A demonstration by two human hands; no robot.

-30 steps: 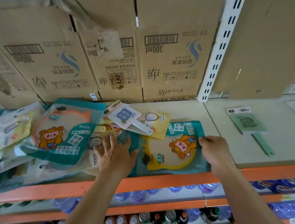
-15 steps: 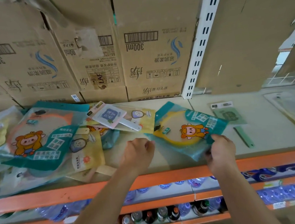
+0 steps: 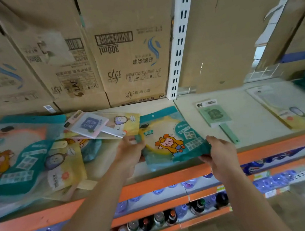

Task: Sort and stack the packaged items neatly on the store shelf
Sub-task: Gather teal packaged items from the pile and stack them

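A teal packet with a yellow cartoon figure (image 3: 171,138) lies near the front of the shelf (image 3: 260,131), held at both sides. My left hand (image 3: 131,152) pinches its left edge and my right hand (image 3: 220,149) grips its lower right corner. To the left is a loose pile: a large teal cartoon packet (image 3: 18,159), a yellow mirror packet (image 3: 64,169) and a white hand mirror pack (image 3: 90,124) on top. A green hand mirror pack (image 3: 215,115) lies alone to the right.
Cardboard boxes (image 3: 127,48) stand along the back of the shelf, beside a white slotted upright (image 3: 179,42). A clear-fronted packet (image 3: 283,106) lies at the far right. The orange shelf edge (image 3: 155,183) runs below, with bottles (image 3: 159,219) on lower shelves.
Both hands have drawn the teal packet with the yellow figure out of the pile to the right, and my left hand has moved from the pile onto its left edge.
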